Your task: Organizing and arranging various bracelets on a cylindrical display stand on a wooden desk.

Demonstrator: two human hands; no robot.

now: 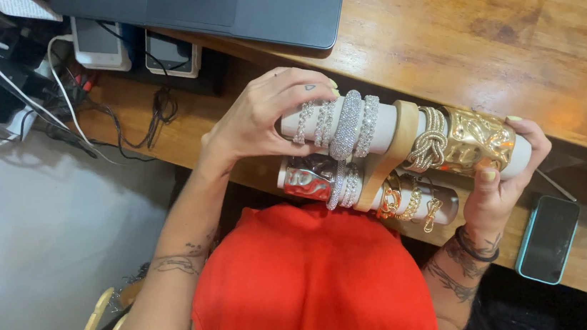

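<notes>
Bracelet stand [389, 160] — we are holding it level above the desk edge [462, 52], long axis left-right; left hand [258, 122] is clasping the upper bar's left end, right hand [503, 182] closing round its right end.

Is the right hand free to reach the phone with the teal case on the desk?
Probably not as things stand. The right hand is wrapped around the end of the bracelet stand, by the gold cuff. The phone lies close beside it with nothing between, so only the grip hinders.
</notes>
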